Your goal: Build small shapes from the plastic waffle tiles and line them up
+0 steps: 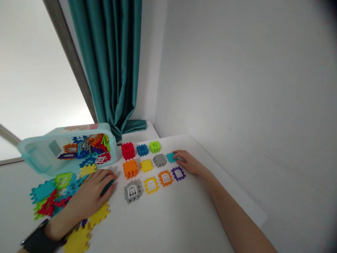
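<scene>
My left hand [92, 191] is over the heap of interlocking toy tiles, its fingers bent around a dark teal tile [107, 187] that is mostly hidden by the hand. Farther right, my right hand [188, 162] has thumb and fingertips on a light blue tile [170, 157] at the end of the middle row. Next to that tile come a grey tile [159, 160], a yellow tile [146, 165] and an orange stack [130, 169]. Nearer me, a row of window tiles runs from grey [133, 191] through yellow [151, 185] and orange [165, 178] to purple [178, 173].
Red [128, 150], blue [142, 150] and green [155, 146] stacks form the back row. A translucent blue bin [39, 154] lies on its side, tiles spilling out. Yellow tiles [79, 240] lie near my left wrist. Behind are a green curtain [113, 63] and a wall.
</scene>
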A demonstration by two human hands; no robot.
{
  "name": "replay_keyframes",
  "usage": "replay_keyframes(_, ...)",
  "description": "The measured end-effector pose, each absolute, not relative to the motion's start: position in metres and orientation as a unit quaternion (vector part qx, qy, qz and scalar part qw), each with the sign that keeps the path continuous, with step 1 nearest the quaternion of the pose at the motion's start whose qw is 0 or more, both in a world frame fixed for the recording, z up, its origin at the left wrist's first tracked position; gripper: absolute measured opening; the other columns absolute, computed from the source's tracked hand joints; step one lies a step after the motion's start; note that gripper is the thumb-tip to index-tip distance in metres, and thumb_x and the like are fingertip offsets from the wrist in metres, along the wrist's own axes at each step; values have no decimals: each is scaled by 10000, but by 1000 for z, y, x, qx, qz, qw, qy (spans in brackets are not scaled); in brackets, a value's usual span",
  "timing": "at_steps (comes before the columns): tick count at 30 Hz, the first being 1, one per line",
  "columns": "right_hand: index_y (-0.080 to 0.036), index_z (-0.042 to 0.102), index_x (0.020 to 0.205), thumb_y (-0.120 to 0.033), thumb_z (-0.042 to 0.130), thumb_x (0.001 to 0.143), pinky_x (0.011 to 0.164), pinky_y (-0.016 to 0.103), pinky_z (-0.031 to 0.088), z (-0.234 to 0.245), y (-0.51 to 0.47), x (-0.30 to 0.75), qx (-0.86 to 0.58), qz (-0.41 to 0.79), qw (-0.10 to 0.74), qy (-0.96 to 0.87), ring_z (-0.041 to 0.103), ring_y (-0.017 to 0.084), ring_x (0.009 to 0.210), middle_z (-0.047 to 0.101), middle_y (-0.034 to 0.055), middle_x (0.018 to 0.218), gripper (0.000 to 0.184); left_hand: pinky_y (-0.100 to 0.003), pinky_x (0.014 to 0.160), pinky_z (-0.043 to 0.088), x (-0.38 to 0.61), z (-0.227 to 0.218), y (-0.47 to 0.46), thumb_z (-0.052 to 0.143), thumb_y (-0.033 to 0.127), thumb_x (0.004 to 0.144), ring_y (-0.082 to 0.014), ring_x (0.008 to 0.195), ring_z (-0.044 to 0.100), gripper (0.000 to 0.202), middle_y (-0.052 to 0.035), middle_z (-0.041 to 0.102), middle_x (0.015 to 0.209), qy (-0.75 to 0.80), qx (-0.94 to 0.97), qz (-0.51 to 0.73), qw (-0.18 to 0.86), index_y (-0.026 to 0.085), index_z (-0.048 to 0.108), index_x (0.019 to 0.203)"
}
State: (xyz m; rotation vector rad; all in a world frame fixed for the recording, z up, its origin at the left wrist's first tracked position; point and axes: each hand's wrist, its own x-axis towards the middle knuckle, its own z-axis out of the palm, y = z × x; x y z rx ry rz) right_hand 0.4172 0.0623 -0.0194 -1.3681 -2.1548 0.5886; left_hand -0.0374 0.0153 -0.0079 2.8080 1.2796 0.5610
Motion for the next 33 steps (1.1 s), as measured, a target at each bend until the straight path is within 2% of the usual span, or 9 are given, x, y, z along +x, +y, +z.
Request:
replay_keyframes(10, -252, 709, 1051, -209, 590, 910, 1139, 487, 387, -22, 62, 418, -502, 212, 254, -799, 551, 252, 1283, 635, 83, 1337, 190, -365, 880, 503, -35, -4, 14, 476, 432, 993, -237, 1025, 635, 271, -55, 678, 1116, 411, 893, 183, 8, 252, 651, 1097)
replay_keyframes(16, -248, 683, 1112, -192, 581, 901, 1133, 471, 403, -22, 58, 417, -504, 213, 280, -789, 584, 235, 1235, 663, 78, 1285, 241, -372, 884, 506, -35, -4, 13, 470, 429, 992, -243, 1029, 634, 276, -64, 679, 1116, 413, 893, 178, 7, 247, 650, 1094)
replay_keyframes(23, -251, 733, 1021, -192, 597, 893, 1130, 483, 408, -22, 55, 414, -530, 205, 272, -776, 573, 248, 1247, 666, 73, 1270, 196, -375, 876, 506, -36, -5, 14, 470, 429, 991, -245, 1028, 635, 272, -64, 680, 1119, 412, 892, 183, 8, 250, 649, 1092)
replay_keyframes(33, -247, 736, 1007, -175, 586, 887, 1121, 472, 421, -23, 56, 413, -532, 190, 276, -777, 586, 239, 1219, 674, 67, 1249, 206, -394, 897, 500, -36, -8, 15, 480, 412, 990, -252, 1052, 629, 260, -62, 674, 1135, 413, 893, 177, 8, 249, 643, 1110)
